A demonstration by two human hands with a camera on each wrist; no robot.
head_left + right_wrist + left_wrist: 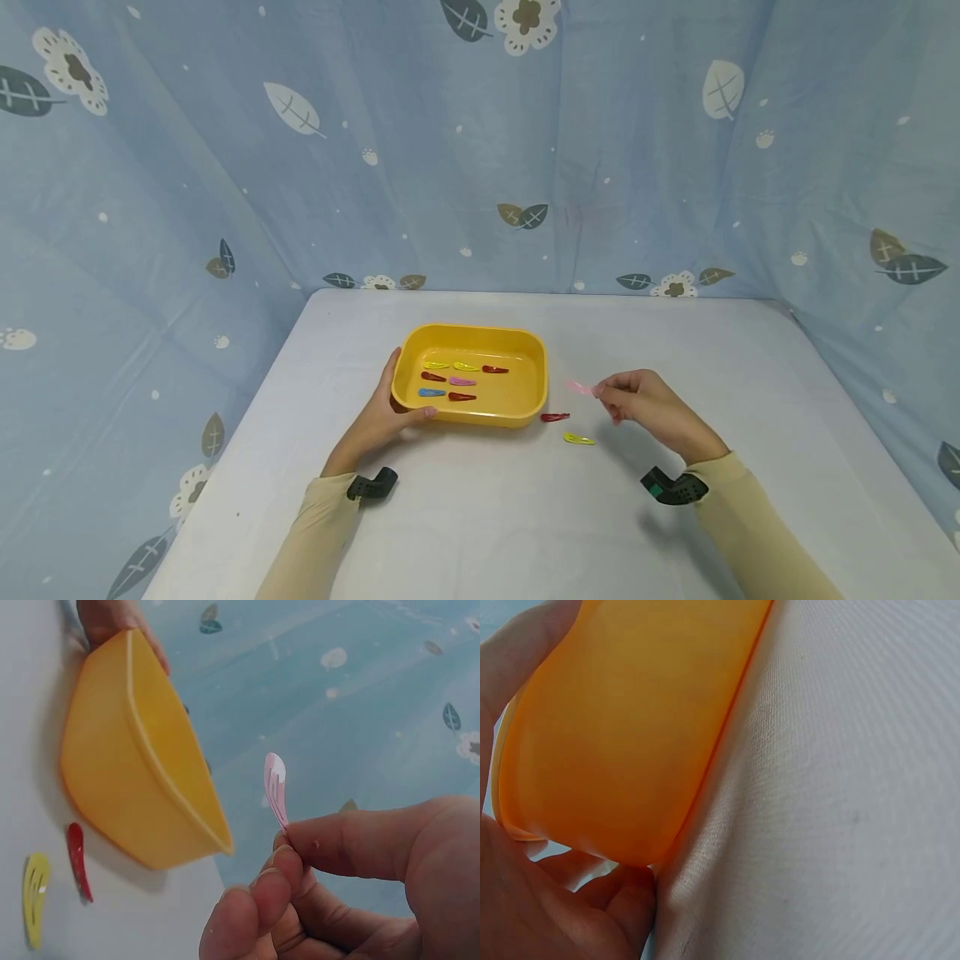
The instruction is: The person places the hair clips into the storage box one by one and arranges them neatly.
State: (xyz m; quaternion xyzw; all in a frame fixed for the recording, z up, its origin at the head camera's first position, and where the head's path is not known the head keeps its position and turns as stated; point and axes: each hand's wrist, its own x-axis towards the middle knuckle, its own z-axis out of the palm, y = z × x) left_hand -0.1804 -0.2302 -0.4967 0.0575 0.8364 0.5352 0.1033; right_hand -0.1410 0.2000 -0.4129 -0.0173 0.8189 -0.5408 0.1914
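Observation:
A yellow plastic tray (517, 414) stands on the table, and my left hand (380, 421) grips its near left corner, thumb along the front rim and fingers around the left side. Inside lie several snap hair clips in yellow, red, pink and blue, such as a blue hair clip (432, 392). To the right of the tray my right hand (651, 408) pinches a pale pink hair clip (276, 787) by one end, thumb against fingertips, its other end pointing toward the tray. On the table between them are a red hair clip (555, 417) and a yellow hair clip (579, 439).
White cloth covers the table (480, 517). Behind it and at the left hangs a blue curtain (420, 167) printed with leaves and flowers. Black devices are worn on both wrists, like the right wrist device (675, 487).

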